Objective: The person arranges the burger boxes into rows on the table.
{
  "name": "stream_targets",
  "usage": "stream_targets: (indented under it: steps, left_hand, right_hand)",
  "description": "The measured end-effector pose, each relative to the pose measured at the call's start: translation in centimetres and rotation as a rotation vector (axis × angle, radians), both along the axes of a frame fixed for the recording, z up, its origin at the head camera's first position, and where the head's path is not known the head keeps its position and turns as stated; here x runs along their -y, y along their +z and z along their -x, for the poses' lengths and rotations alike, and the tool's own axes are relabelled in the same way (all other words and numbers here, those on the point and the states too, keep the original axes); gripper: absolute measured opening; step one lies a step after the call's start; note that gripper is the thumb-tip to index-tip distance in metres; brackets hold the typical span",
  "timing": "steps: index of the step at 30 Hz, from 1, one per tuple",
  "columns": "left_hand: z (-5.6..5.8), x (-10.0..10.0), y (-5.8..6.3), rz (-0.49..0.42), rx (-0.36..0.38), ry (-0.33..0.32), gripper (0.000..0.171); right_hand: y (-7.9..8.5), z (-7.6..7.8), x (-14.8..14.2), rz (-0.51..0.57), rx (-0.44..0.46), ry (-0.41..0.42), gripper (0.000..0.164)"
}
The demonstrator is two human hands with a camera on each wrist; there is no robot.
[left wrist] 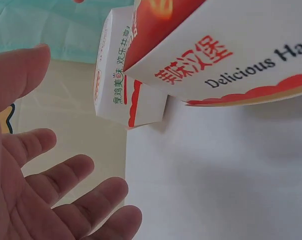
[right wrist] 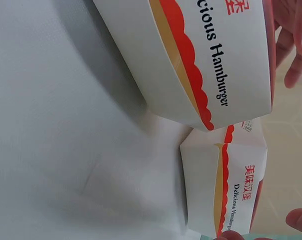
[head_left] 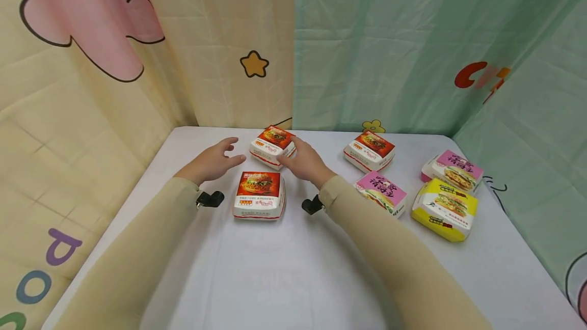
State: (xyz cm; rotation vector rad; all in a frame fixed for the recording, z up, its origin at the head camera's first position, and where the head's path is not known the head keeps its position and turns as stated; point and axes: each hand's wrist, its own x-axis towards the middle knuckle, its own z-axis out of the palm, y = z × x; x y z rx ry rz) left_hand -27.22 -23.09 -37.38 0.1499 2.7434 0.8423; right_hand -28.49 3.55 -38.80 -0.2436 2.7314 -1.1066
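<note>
Back-middle box [head_left: 269, 142] faces front near-left, long axis unclear; right hand [head_left: 310, 162] spreads wide at its corner, left hand [head_left: 213, 162] wide, empty.

Open going across white tabletop [head_left: 261, 279] between forearms [head_left: 151, 233], up to near red box [head_left: 259, 195]. Blocked straight beyond by far red box [head_left: 271, 144]; cannot judge any slit between those two. Tight between left hand [head_left: 211, 163] and far red box; obstructed on that box's right by right hand [head_left: 308, 160]. Open from right hand to third red box [head_left: 369, 151], then wider toward far pink box [head_left: 453, 169]. Crowded nearer by yellow box [head_left: 445, 210], with thin lane beside near pink box [head_left: 381, 192]. Walled off behind by curtain [head_left: 247, 101].
</note>
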Motion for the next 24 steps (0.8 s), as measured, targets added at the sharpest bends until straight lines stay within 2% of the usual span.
stream_targets:
  steps: [10, 18, 24]
  left_hand:
    - [2.9, -0.5, -0.6, -0.013, 0.032, -0.029, 0.079]
    - [4.2, -1.1, -1.7, -0.054, 0.047, -0.07, 0.076]
    - [4.8, -1.1, -2.3, -0.055, 0.05, -0.087, 0.076]
  right_hand:
    - [-0.8, 1.9, 0.5, -0.022, 0.006, -0.004, 0.082]
    - [-1.0, 2.6, 1.0, -0.076, 0.032, 0.0, 0.085]
    - [-1.3, 3.1, 1.4, -0.1, 0.04, -0.008, 0.087]
